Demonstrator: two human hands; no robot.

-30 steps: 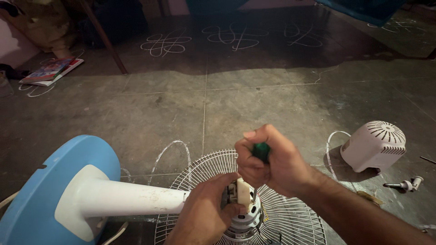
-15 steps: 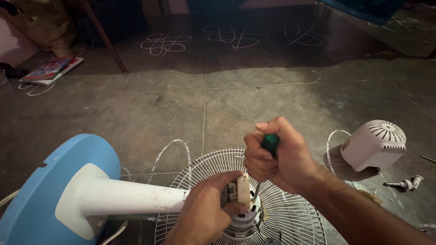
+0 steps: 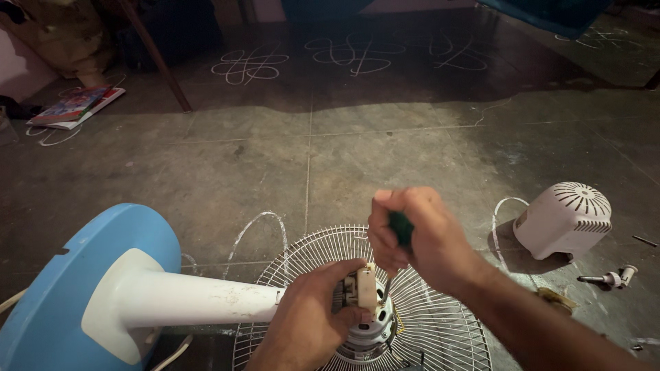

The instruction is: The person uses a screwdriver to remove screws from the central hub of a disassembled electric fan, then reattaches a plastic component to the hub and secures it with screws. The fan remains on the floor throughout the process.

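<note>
Fingers of the right hand clench a green screwdriver over the motor, which the left hand grips at the grille's centre. Floor beyond lies open; cover sits well right.

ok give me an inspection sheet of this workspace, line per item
surface: stone floor, dusty, chalk patterns drawn on it
job's things: fan motor bare on the wire guard; fan stand lying flat, blue base at left; green-handled screwdriver tip at the motor
clutter: white motor cover, small shaft part, books
grippers: left hand grips the motor; right hand closed on the screwdriver
cables: white cord under the stand
surroundings: dim, wooden pole, blue cloth
</note>
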